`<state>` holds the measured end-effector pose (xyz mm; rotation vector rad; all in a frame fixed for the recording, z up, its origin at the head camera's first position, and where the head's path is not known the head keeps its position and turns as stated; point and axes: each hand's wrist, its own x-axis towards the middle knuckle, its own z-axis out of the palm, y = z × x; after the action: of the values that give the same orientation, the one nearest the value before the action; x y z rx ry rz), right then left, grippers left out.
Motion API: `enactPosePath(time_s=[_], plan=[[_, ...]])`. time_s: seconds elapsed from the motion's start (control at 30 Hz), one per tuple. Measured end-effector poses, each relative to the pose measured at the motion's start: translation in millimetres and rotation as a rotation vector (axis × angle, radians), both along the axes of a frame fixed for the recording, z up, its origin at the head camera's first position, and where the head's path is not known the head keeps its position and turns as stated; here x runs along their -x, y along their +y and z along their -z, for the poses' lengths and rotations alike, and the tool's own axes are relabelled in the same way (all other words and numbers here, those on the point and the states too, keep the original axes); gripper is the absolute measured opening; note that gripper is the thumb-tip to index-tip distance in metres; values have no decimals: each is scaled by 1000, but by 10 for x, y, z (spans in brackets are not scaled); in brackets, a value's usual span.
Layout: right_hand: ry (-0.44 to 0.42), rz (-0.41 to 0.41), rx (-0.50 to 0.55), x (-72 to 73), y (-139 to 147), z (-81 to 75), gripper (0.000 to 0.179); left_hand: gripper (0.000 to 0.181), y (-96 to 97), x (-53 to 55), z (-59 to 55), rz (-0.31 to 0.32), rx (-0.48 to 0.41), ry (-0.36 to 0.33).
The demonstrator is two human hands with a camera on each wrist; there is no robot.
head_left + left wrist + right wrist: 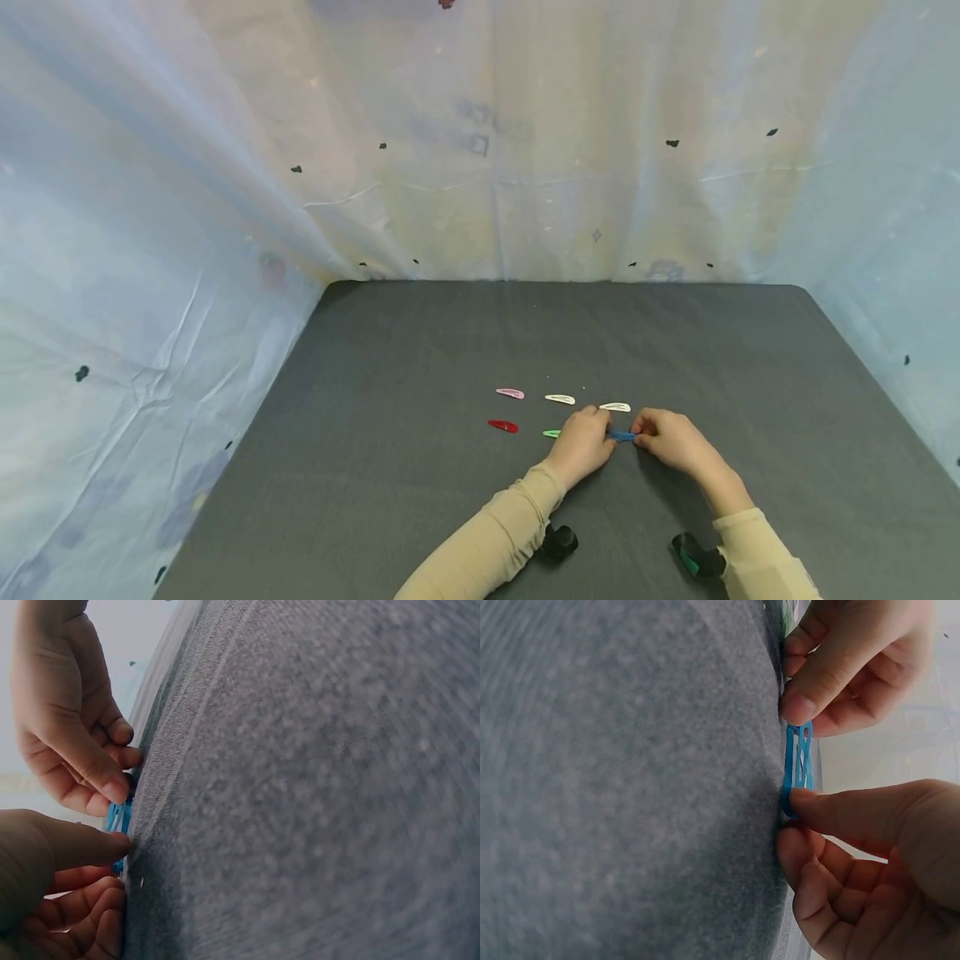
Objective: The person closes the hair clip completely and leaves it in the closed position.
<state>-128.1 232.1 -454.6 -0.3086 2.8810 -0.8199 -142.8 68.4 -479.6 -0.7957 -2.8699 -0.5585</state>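
A blue snap hair clip (799, 761) lies low over the dark table, held between both hands. My left hand (581, 442) pinches one end of it with thumb and fingers. At the other end, my right hand (675, 440) pinches it the same way. Partly behind the left hand, a green hair clip (551, 433) shows only one tip. Just beyond the hands is a white hair clip (617, 407). Farther left lie a cream hair clip (560, 399), a pink hair clip (511, 393) and a red hair clip (503, 426).
The grey cloth-covered table (390, 500) spreads around the hands. A pale patterned curtain (495, 167) hangs behind it and along both sides. Black wrist-worn devices (558, 543) sit under both forearms, near the tabletop.
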Motion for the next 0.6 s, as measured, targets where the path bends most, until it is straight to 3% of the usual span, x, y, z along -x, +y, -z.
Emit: enactPosePath(time_s=[0.27,0.6], plan=[[-20,31,-3,-17,-5,-6,6,10,43,-6,23,-36,14,-33],[-33,100,-10,-29,-19,-20,10,7,83,24,20,-35,8,-50]])
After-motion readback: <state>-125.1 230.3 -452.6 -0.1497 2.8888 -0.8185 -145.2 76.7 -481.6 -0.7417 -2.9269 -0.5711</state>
